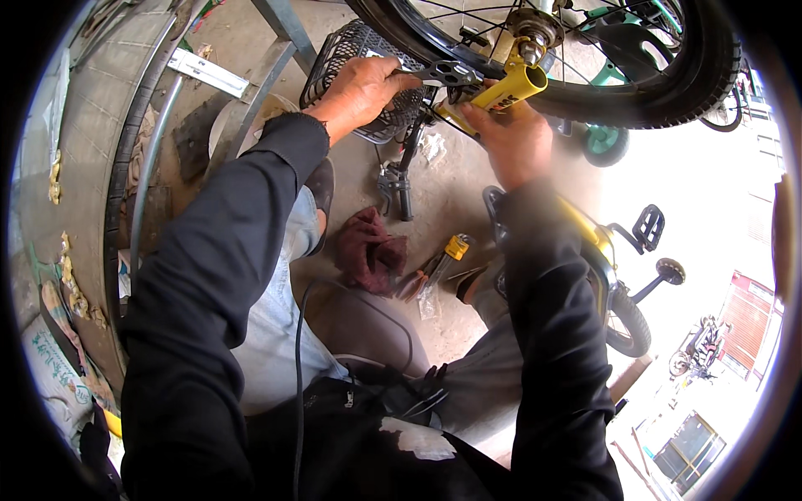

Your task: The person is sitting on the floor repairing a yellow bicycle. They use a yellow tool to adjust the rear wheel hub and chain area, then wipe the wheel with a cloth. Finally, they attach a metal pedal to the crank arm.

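My left hand (361, 93) is closed on the end of a flat, dark spanner with holes in it (451, 73). The spanner reaches right toward a yellow bicycle tube (522, 82), whose round end faces up and right. My right hand (516, 144) is wrapped round that tube from below, thumb on its near side. Just beyond stands a bicycle wheel (677, 100) with a black tyre, its hub (535, 33) close above the tube. Where the spanner meets the bicycle is too small to make out.
A black wire basket (338, 63) and a handlebar grip with brake lever (405, 200) lie beyond my knees. On the floor are a maroon cloth (368, 250) and a yellow-ended tool (456, 246). A metal frame (267, 92) stands left; pedals (648, 227) stick out right.
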